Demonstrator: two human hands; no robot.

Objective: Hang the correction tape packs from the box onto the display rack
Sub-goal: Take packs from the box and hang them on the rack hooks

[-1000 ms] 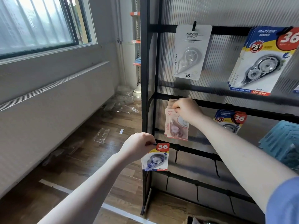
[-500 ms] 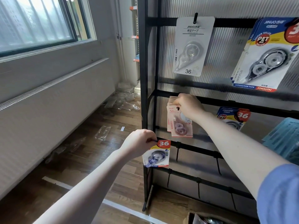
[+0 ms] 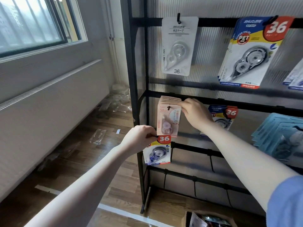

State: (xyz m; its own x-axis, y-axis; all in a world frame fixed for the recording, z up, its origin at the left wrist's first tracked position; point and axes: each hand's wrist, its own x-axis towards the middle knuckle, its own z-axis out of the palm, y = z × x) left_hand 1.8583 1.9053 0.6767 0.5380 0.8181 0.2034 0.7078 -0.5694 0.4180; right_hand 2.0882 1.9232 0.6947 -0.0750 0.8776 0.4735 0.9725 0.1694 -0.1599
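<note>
Presently on view, item by item:

Display rack (image 3: 134, 63): black metal frame with horizontal bars and hooks, ribbed translucent panel behind, standing on a wood floor (image 3: 105, 145).

Pink packs (image 3: 168, 118): a stack of correction tape cards hanging from a hook on the second bar, near the rack's left post. The right hand (image 3: 195, 113) pinches the upper right corner of the stack, fingers curled onto the card tops.

Small blue pack (image 3: 158, 150): a card with a red "36" badge, held just below the pink packs, in front of the third bar. The left hand (image 3: 139, 140) grips its top left corner between thumb and fingers; whether it is on a hook cannot be told.

White pack (image 3: 178, 46): a single card marked "36", hanging from the top bar.

Large blue packs (image 3: 252, 53): several cards with a red "36" badge, hanging from the top bar to the right of the white pack.

Half-hidden blue pack (image 3: 224, 115): on the second bar, behind the right forearm.

Pale blue packs (image 3: 282, 136): a fanned stack at the right edge.

Box (image 3: 211, 219): cardboard, open, on the floor at the bottom edge, packets inside.

Plastic wrappers (image 3: 98, 135): loose on the floor under the window (image 3: 32, 22).
</note>
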